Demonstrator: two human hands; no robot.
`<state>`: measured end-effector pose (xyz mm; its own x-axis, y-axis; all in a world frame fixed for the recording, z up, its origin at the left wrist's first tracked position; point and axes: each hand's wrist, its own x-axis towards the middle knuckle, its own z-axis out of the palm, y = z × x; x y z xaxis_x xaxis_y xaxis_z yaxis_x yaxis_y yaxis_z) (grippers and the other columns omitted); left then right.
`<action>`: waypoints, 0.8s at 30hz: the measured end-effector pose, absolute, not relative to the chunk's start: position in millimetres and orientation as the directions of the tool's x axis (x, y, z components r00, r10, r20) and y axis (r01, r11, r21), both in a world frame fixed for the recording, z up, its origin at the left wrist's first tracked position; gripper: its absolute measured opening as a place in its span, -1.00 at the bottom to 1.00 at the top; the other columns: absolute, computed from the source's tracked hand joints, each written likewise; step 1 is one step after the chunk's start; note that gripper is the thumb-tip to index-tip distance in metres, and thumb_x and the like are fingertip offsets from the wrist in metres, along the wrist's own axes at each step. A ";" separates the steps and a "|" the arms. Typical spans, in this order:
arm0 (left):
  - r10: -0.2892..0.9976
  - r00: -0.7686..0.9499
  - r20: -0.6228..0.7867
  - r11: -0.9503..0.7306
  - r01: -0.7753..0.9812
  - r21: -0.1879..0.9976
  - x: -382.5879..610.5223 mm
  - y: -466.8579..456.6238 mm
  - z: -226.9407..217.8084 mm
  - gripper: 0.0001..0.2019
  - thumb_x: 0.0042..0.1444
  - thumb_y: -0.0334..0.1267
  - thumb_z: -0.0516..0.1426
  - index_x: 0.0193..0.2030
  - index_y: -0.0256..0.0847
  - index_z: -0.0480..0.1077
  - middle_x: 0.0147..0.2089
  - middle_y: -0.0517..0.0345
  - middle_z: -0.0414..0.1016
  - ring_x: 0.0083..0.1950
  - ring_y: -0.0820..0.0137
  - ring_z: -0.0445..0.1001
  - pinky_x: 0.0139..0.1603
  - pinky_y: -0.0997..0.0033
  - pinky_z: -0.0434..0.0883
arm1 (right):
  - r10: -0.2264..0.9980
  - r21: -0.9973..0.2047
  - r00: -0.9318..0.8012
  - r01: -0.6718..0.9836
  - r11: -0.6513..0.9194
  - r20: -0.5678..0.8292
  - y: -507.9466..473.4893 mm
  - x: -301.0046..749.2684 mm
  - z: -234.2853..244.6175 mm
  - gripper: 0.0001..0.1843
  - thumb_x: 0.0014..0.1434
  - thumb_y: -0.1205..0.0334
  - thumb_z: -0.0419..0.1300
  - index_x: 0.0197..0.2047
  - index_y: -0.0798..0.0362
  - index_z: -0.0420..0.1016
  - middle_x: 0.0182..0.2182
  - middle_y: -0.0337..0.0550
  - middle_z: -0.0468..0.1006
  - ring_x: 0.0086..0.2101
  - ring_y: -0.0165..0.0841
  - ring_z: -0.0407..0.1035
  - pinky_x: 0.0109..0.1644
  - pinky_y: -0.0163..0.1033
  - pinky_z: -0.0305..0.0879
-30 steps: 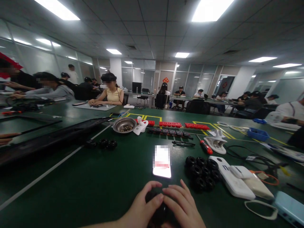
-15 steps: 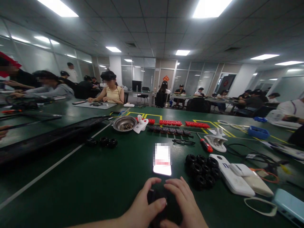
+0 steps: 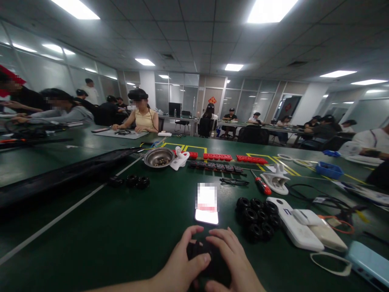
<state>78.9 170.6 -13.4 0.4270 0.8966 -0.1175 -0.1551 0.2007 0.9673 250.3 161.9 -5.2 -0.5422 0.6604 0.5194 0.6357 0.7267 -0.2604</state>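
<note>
Right now, a dark, rounded black piece (image 3: 214,260) sits between two bare hands, toward the near edge of a broad, glossy green tabletop (image 3: 121,243). Much of this piece is covered by fingers, so its full shape cannot be made out, nor whether it rests on the surface.

The left hand (image 3: 182,261) grasps it, thumb laid across its upper side and fingers curled around its outer side. The right hand (image 3: 238,257) arches around the opposite side with fingers bent and thumb low; whether it grips the piece or only hovers against it, I cannot tell.

Just beyond the fingertips, farther from the near edge, lies a phone with a glowing white screen (image 3: 206,215). Right of the phone stands a tight cluster of round black wheel-like parts (image 3: 258,219), and next to them, toward the surface's right edge, a long white plastic slab with rounded corners (image 3: 294,227).

Closer to the far edge are a red-and-black-handled screwdriver (image 3: 263,185), a row of flat red plastic strips (image 3: 217,157) and a round silver metal bowl (image 3: 159,152) containing small brass-coloured bits (image 3: 160,162).
</note>
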 end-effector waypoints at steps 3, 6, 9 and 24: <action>0.904 0.421 -0.074 0.153 -0.156 0.976 75.9 168.7 -9.8 -0.28 -0.33 -0.06 0.25 -0.02 -0.18 0.04 -0.26 0.15 0.27 -0.23 0.33 0.36 -0.30 0.37 0.30 | 0.659 -0.266 -0.540 0.631 0.729 0.524 158.7 249.9 0.5 -0.51 0.01 -0.09 0.13 -0.08 0.07 0.30 -0.16 0.04 0.40 -0.12 -0.10 0.32 0.01 0.11 0.18; 0.882 0.455 -0.122 0.202 -0.132 0.970 76.6 167.1 -9.3 -0.30 -0.26 0.04 0.19 0.00 -0.19 0.03 -0.24 0.08 0.28 -0.38 0.37 0.38 -0.47 0.40 0.29 | 0.593 -0.218 -0.538 0.604 0.767 0.599 156.5 249.1 -1.6 -0.56 0.04 0.08 0.16 -0.03 0.07 0.25 -0.13 0.01 0.39 -0.09 -0.17 0.30 0.04 -0.01 0.19; 0.858 0.488 -0.159 0.237 -0.103 0.966 78.1 166.6 -12.6 -0.38 -0.19 0.08 0.15 -0.05 -0.22 0.06 -0.31 0.09 0.33 -0.53 0.45 0.33 -0.55 0.42 0.26 | 0.573 -0.197 -0.540 0.599 0.776 0.617 158.3 249.2 -8.2 -0.53 0.00 0.09 0.18 -0.03 0.07 0.26 -0.12 0.01 0.38 -0.08 -0.14 0.28 0.05 0.02 0.16; 0.884 0.443 -0.147 0.232 -0.144 0.962 83.2 169.5 -19.6 -0.51 -0.11 0.10 0.08 -0.16 -0.22 0.11 -0.46 0.21 0.33 -0.61 0.53 0.34 -0.68 0.60 0.21 | 0.678 -0.268 -0.533 0.650 0.711 0.507 159.3 250.6 -7.4 -0.44 -0.02 0.13 0.18 0.06 0.08 0.19 -0.05 0.07 0.33 -0.04 -0.09 0.25 0.05 0.10 0.13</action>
